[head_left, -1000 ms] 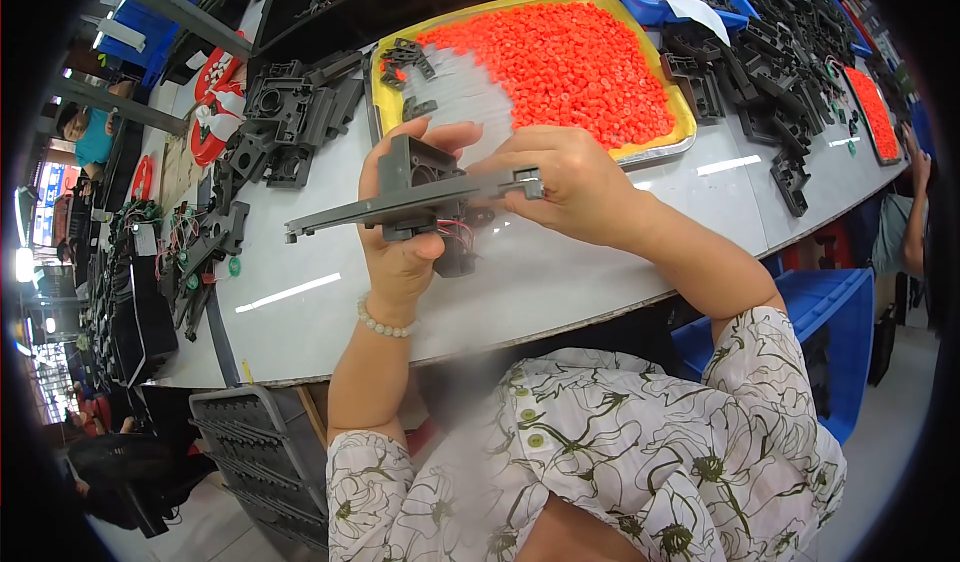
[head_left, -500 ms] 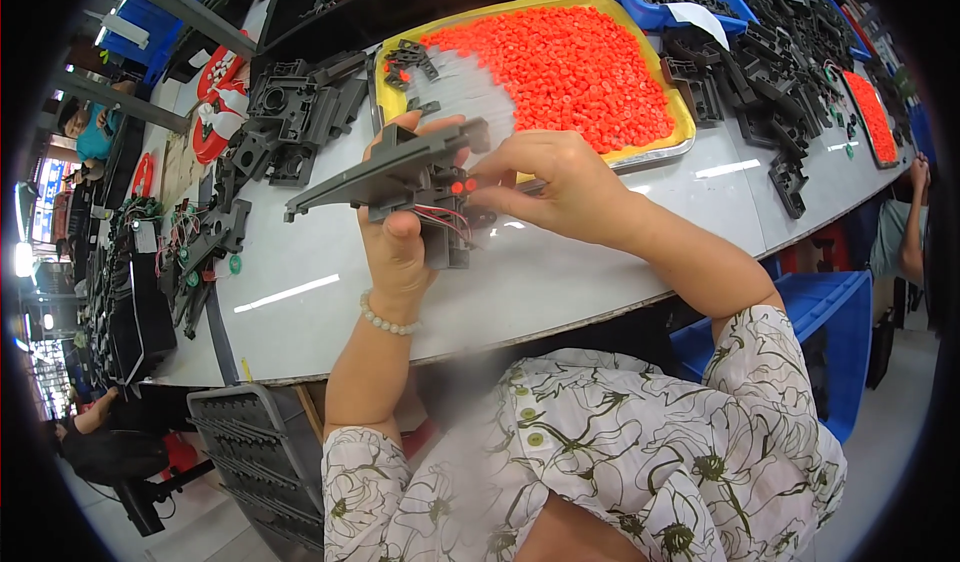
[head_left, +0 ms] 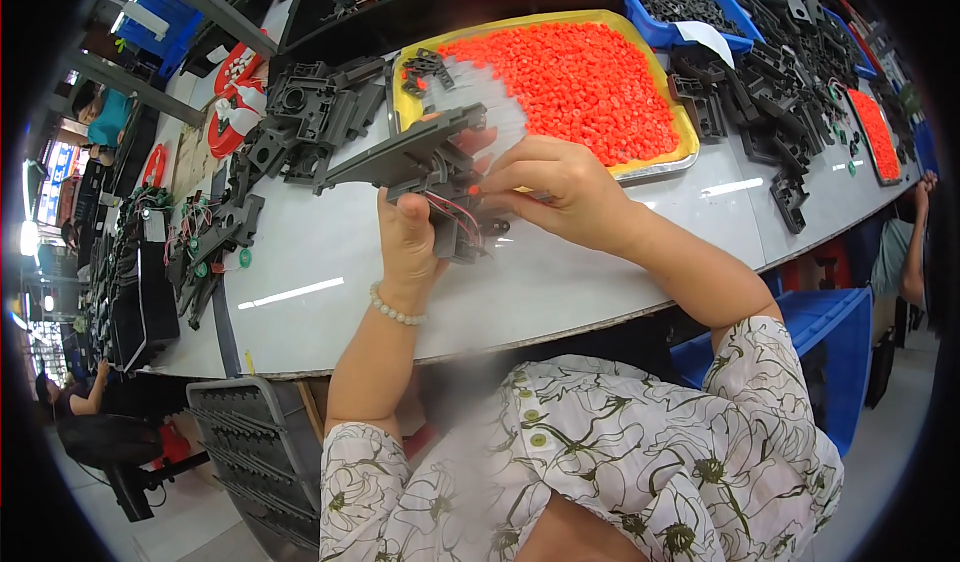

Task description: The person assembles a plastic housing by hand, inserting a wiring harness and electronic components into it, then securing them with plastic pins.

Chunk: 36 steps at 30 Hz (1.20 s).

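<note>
My left hand, a beaded bracelet at its wrist, is closed around a dark grey plastic assembly held tilted above the table. The assembly has a long flat arm, a blocky body and thin red wires looping out of its side. Coming from the right, my right hand has thumb and forefinger pinched at a small red cap against the assembly's side. How far the cap sits in the assembly is hidden. Just beyond the hands lies a yellow-lined tray heaped with small red caps.
Dark grey plastic parts are piled left of the tray, and more parts lie to its right. A blue bin of dark pieces stands behind. A blue crate is under the table's right edge, a grey crate at lower left.
The assembly has tilted more steeply and shifted slightly right in my left hand. Two red caps showed on its side before; one shows now at my right fingertips.
</note>
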### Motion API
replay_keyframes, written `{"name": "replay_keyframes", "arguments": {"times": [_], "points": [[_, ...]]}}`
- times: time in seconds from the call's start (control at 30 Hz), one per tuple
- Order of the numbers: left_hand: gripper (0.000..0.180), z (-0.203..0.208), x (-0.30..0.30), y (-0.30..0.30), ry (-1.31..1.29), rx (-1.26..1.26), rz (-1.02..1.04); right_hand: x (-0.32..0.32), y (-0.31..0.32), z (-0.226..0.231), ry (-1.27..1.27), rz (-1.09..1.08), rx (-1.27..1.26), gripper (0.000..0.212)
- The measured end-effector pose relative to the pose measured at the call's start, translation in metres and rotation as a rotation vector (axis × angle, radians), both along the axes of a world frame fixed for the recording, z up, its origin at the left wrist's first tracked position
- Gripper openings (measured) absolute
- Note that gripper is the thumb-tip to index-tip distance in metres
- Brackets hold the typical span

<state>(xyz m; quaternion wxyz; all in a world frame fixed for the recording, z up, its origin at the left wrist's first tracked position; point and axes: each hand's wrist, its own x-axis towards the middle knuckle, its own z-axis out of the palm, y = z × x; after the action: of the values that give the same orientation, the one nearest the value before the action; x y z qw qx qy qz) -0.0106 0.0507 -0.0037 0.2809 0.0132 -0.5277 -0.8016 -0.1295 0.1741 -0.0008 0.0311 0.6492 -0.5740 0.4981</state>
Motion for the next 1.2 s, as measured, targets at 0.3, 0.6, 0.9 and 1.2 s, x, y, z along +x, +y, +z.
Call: {"name": "replay_keyframes", "arguments": {"times": [0.3, 0.6, 0.9, 1.2], "points": [[0.1, 0.005, 0.002, 0.0, 0.031, 0.146, -0.125, 0.004, 0.007, 0.015, -0.133, -0.062, -0.005, 0.025], [0.096, -0.004, 0.007, -0.003, -0.006, 0.067, -0.195, 0.014, 0.013, 0.036, -0.177, -0.042, -0.182, 0.038], [0.091, -0.008, 0.006, 0.006, -0.053, 0.01, -0.298, 0.015, 0.014, 0.046, -0.285, 0.013, -0.155, 0.024], [0.094, -0.001, 0.007, 0.014, -0.082, -0.077, -0.127, 0.017, 0.009, 0.039, -0.2, -0.019, -0.228, 0.017]]}}
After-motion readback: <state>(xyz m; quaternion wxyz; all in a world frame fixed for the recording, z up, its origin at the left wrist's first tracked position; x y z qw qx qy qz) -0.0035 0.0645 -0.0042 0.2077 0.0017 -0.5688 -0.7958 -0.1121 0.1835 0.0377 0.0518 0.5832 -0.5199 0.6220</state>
